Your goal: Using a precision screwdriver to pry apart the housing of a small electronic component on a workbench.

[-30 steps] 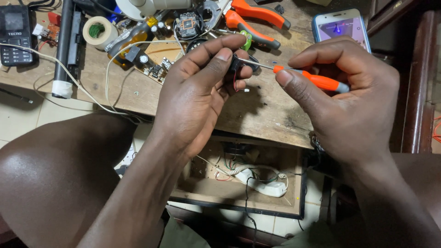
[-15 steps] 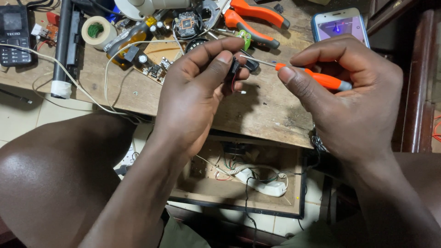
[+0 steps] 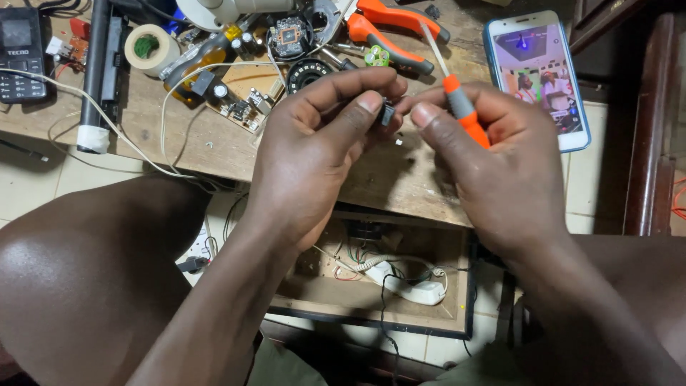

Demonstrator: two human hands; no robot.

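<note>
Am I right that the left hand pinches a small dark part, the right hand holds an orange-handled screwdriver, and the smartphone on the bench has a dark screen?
Not quite. The head view shows the smartphone lit, with a picture on its screen. The rest stands: the left hand pinches the small dark part and the right hand holds the orange-handled screwdriver.

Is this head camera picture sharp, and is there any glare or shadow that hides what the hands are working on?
Head view: mostly sharp and evenly lit; the left hand and right hand are crisp, but the small dark part pinched between them sits in their shade, details unclear. The smartphone screen glows brightly, the orange screwdriver reads clearly, and the open box below the bench is dim.
</note>
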